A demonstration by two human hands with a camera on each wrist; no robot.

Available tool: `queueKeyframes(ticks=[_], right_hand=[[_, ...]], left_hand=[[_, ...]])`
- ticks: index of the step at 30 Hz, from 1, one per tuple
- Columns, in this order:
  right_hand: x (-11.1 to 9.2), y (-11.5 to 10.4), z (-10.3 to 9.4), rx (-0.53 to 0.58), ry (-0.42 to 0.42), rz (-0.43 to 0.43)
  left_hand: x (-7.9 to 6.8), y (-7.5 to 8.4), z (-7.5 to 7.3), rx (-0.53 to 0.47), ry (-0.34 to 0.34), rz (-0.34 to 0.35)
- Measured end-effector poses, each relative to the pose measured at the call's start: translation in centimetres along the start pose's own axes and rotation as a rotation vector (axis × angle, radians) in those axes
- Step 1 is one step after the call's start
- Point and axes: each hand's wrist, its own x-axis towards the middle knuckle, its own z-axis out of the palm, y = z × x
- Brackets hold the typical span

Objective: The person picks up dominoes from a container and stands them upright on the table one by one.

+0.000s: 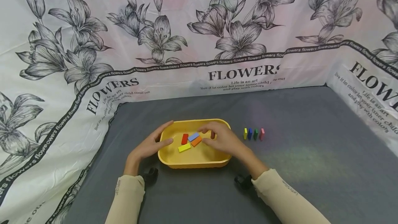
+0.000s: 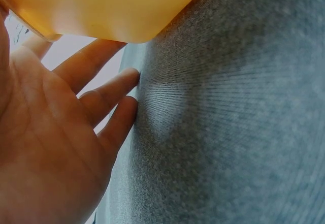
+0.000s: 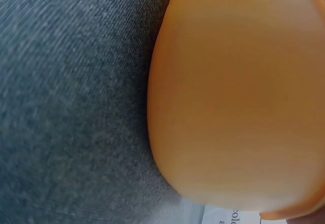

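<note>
A yellow tray (image 1: 196,165) holds a red block (image 1: 185,139), a light blue block (image 1: 193,136), an orange block (image 1: 196,141) and a yellow block (image 1: 184,147). At the tray's left end is my left hand (image 1: 152,143), thumb over the rim and fingers outside along the far corner. In the left wrist view its fingers (image 2: 109,94) look spread and fairly straight beside the tray wall. My right hand (image 1: 222,137) reaches over the right rim. Its thumb and index finger stand apart close to the orange block, with nothing visibly pinched. Only the tray's outer wall (image 3: 238,97) fills most of the right wrist view.
To the right of the tray, a yellow block (image 1: 245,133), a blue block (image 1: 250,133), a green block (image 1: 256,134) and a pink block (image 1: 262,134) stand upright in a row on the grey tabletop (image 1: 298,168). A flower-printed cloth (image 1: 174,75) borders its back and sides.
</note>
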Motion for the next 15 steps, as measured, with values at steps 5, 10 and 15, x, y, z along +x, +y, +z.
queueKeyframes(ticks=[5, 10, 15], right_hand=[[0.6, -0.4, 0.1, -0.053, -0.049, -0.011], [1.3, -0.7, 0.8, -0.123, -0.136, 0.014], [1.8, -0.5, 1.6, -0.228, -0.188, 0.01]], left_hand=[[-0.1, 0.5, -0.1, 0.001, 0.007, -0.017], [-0.1, 0.4, 0.0, 0.003, 0.002, -0.019], [0.0, 0.4, 0.0, 0.006, -0.001, -0.018]])
